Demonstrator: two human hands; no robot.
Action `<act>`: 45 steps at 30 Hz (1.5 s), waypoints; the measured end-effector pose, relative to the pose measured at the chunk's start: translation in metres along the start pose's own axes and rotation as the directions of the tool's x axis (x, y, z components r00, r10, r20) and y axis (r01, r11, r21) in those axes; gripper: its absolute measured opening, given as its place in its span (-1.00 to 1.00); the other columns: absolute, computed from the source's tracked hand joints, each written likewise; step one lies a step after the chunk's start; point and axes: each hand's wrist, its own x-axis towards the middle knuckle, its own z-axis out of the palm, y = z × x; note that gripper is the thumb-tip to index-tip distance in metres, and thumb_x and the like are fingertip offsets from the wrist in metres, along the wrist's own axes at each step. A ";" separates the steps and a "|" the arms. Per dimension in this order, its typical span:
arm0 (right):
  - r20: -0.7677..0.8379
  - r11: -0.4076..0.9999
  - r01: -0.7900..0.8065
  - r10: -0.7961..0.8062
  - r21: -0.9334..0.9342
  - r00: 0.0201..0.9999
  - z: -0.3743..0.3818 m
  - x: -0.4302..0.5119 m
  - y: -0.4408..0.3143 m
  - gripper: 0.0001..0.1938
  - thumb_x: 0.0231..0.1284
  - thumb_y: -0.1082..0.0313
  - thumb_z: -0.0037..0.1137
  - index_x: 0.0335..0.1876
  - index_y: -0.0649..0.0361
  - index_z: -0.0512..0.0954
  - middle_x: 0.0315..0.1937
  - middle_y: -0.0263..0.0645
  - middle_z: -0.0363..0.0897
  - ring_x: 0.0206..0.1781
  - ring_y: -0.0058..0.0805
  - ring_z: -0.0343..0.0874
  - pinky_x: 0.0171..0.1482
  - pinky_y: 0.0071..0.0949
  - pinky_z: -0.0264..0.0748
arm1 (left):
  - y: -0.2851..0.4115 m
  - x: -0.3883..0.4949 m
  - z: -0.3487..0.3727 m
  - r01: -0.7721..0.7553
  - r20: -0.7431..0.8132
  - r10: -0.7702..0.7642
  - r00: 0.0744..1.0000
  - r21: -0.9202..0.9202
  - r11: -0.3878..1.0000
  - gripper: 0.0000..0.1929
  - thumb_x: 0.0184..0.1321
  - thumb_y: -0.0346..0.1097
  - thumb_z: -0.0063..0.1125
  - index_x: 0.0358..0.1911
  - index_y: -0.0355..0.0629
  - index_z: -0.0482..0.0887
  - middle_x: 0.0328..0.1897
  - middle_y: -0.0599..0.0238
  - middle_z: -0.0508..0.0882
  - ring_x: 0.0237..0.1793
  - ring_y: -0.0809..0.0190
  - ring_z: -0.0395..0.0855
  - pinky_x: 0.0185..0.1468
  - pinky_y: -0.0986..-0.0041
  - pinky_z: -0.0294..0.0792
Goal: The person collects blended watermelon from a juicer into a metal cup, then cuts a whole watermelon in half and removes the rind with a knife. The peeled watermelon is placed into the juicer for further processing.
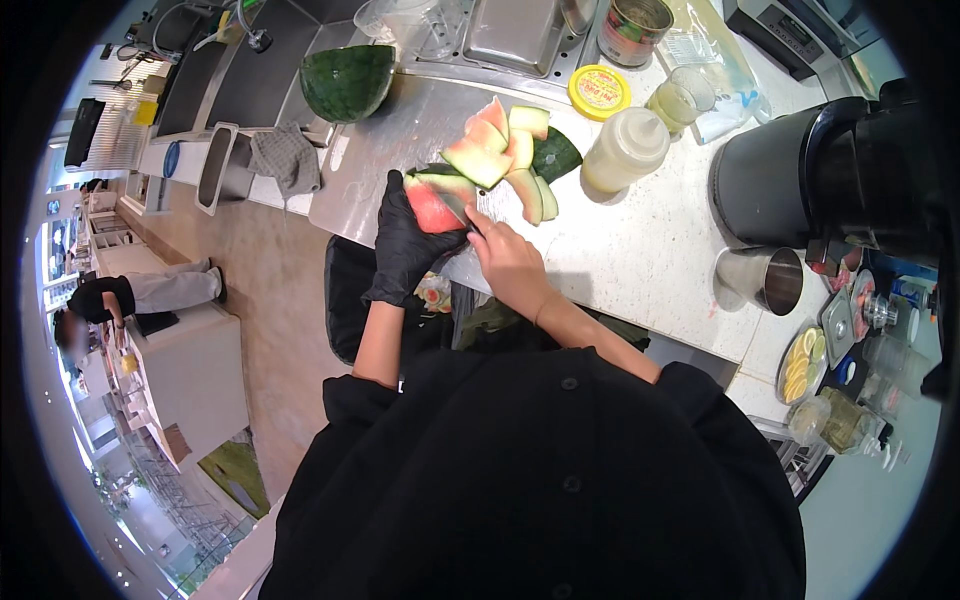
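My left hand (411, 244), in a black glove, holds a chunk of watermelon (433, 210) with red flesh and some rind at the counter's front edge. My bare right hand (511, 259) grips a knife (454, 205) whose blade lies against the red flesh; most of its handle is hidden in my fingers. Just beyond are cut pieces of watermelon rind (480, 159), heaped at the right edge of a cutting board (360, 161). A dark green piece of rind (555, 155) lies beside them. Farther back on the board rests a large cut watermelon (349, 82), its green skin facing up.
A squeeze bottle (626, 154), a yellow lid (599, 91), a glass (681, 97) and an open can (634, 30) stand to the right. Farther right are a metal cup (761, 280) and a black appliance (795, 172). A grey cloth (285, 159) hangs by the sink; another person (127, 296) works far left.
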 end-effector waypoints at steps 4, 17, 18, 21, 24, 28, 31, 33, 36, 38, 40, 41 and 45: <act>0.084 0.962 -0.156 0.140 0.225 0.987 -0.002 0.014 0.000 -0.64 0.32 0.24 -0.02 0.19 0.14 0.46 -0.17 -0.02 0.62 -0.14 0.04 0.58 -0.06 -0.16 0.49 | -0.014 -0.002 0.003 0.093 0.032 -0.098 0.995 0.121 0.988 0.24 -0.46 0.03 0.60 0.34 -0.43 0.08 0.25 -0.16 0.38 0.26 -0.12 0.37 0.30 0.23 0.26; 0.750 -0.075 -0.758 0.235 0.648 0.618 -0.056 0.019 0.035 -0.76 0.49 0.13 -0.28 0.03 0.06 0.36 -0.46 -0.40 0.39 -0.67 -0.75 0.19 -0.69 -0.75 0.15 | -0.029 0.024 -0.025 -0.178 0.302 0.147 0.942 0.077 0.981 0.30 -0.54 -0.12 0.65 0.41 -0.26 0.04 0.34 -0.05 0.34 0.32 -0.04 0.33 0.35 0.25 0.23; 0.752 -0.082 -0.759 0.241 0.646 0.614 -0.059 0.018 0.035 -0.73 0.49 0.14 -0.27 0.10 0.06 0.36 -0.46 -0.41 0.38 -0.66 -0.75 0.20 -0.69 -0.74 0.14 | -0.031 0.031 -0.034 -0.226 0.393 0.185 0.901 0.061 0.972 0.31 -0.55 -0.12 0.65 0.42 -0.23 0.03 0.36 -0.05 0.32 0.35 -0.05 0.30 0.37 0.25 0.21; 0.631 0.198 -0.718 0.361 0.668 0.687 -0.061 0.013 0.019 -0.68 0.47 0.17 -0.21 0.22 0.07 0.36 -0.45 -0.39 0.41 -0.68 -0.73 0.20 -0.69 -0.71 0.14 | -0.031 0.035 -0.039 -0.319 0.413 0.243 0.878 0.126 0.939 0.31 -0.53 -0.08 0.66 0.43 -0.16 0.03 0.39 -0.06 0.29 0.37 -0.11 0.26 0.40 0.24 0.16; 0.351 0.652 -0.442 0.274 0.616 0.895 -0.033 0.000 0.014 -0.62 0.44 0.21 -0.13 0.28 0.12 0.36 -0.39 -0.37 0.47 -0.59 -0.68 0.34 -0.55 -0.64 0.33 | -0.017 0.023 -0.027 -0.208 0.287 0.152 0.946 0.177 0.962 0.29 -0.53 -0.05 0.66 0.41 -0.20 0.06 0.36 -0.08 0.31 0.34 -0.10 0.30 0.39 0.23 0.18; -0.077 0.960 0.135 -0.119 0.245 0.990 -0.004 -0.013 0.002 -0.62 0.34 0.33 -0.04 0.25 0.17 0.39 -0.18 -0.14 0.59 -0.25 -0.26 0.61 -0.07 -0.39 0.51 | -0.021 0.009 -0.005 -0.013 0.074 0.003 0.997 0.127 0.992 0.25 -0.54 0.01 0.64 0.34 -0.35 0.15 0.32 -0.16 0.32 0.31 -0.14 0.32 0.35 0.21 0.22; 0.034 0.988 0.124 -0.128 0.092 0.991 -0.013 -0.013 -0.011 -0.59 0.29 0.32 0.02 0.26 0.09 0.40 -0.22 -0.14 0.53 -0.34 -0.15 0.60 -0.24 -0.30 0.56 | -0.032 0.007 0.004 -0.019 0.009 0.018 1.000 0.095 0.995 0.19 -0.51 0.00 0.63 0.29 -0.39 0.19 0.27 -0.15 0.36 0.27 -0.13 0.36 0.32 0.23 0.25; 0.083 0.987 0.148 -0.143 -0.055 0.986 -0.017 -0.012 -0.015 -0.57 0.27 0.30 0.04 0.26 0.06 0.40 -0.26 -0.18 0.51 -0.43 -0.19 0.59 -0.36 -0.30 0.55 | -0.037 0.003 0.010 -0.033 -0.046 0.040 0.998 0.154 0.987 0.17 -0.48 -0.04 0.64 0.30 -0.38 0.18 0.23 -0.08 0.40 0.23 -0.05 0.42 0.27 0.26 0.31; 0.054 0.952 0.203 -0.196 -0.227 0.979 -0.013 -0.009 -0.012 -0.56 0.25 0.28 0.06 0.25 0.02 0.41 -0.30 -0.21 0.48 -0.54 -0.24 0.56 -0.50 -0.31 0.52 | -0.035 0.002 0.011 -0.036 -0.066 0.047 0.997 0.160 0.986 0.13 -0.45 -0.09 0.64 0.29 -0.37 0.20 0.20 -0.04 0.42 0.19 0.00 0.45 0.23 0.28 0.34; 0.031 0.926 0.213 -0.214 -0.313 0.976 -0.010 -0.005 -0.011 -0.57 0.24 0.26 0.07 0.25 0.01 0.42 -0.31 -0.21 0.49 -0.58 -0.26 0.55 -0.55 -0.34 0.50 | -0.027 0.004 0.008 -0.003 -0.029 0.005 1.000 0.100 0.995 0.14 -0.46 -0.07 0.63 0.28 -0.38 0.20 0.21 -0.08 0.40 0.20 -0.04 0.43 0.25 0.26 0.32; -0.019 0.917 0.210 -0.229 -0.338 0.973 0.000 0.003 -0.005 -0.57 0.24 0.26 0.07 0.25 0.02 0.41 -0.31 -0.20 0.50 -0.57 -0.23 0.56 -0.55 -0.33 0.50 | -0.019 0.008 0.005 0.067 0.043 -0.067 0.997 0.007 0.998 0.18 -0.49 0.01 0.63 0.28 -0.39 0.19 0.25 -0.15 0.37 0.24 -0.13 0.37 0.30 0.23 0.27; -0.045 0.914 0.208 -0.238 -0.349 0.970 0.002 0.007 -0.006 -0.57 0.25 0.25 0.06 0.25 0.02 0.41 -0.30 -0.19 0.50 -0.57 -0.22 0.56 -0.55 -0.33 0.50 | -0.020 0.008 0.005 0.058 0.020 -0.059 0.998 0.037 0.998 0.18 -0.49 0.01 0.63 0.28 -0.39 0.19 0.25 -0.15 0.37 0.25 -0.13 0.36 0.30 0.23 0.27; -0.018 0.986 0.105 -0.109 -0.131 0.994 -0.001 0.007 -0.013 -0.60 0.29 0.25 0.02 0.23 0.06 0.43 -0.29 -0.13 0.53 -0.47 -0.13 0.58 -0.42 -0.24 0.53 | -0.024 0.004 0.007 0.058 -0.035 -0.054 0.998 0.130 0.990 0.19 -0.49 0.02 0.62 0.28 -0.41 0.18 0.25 -0.17 0.36 0.26 -0.14 0.34 0.31 0.23 0.25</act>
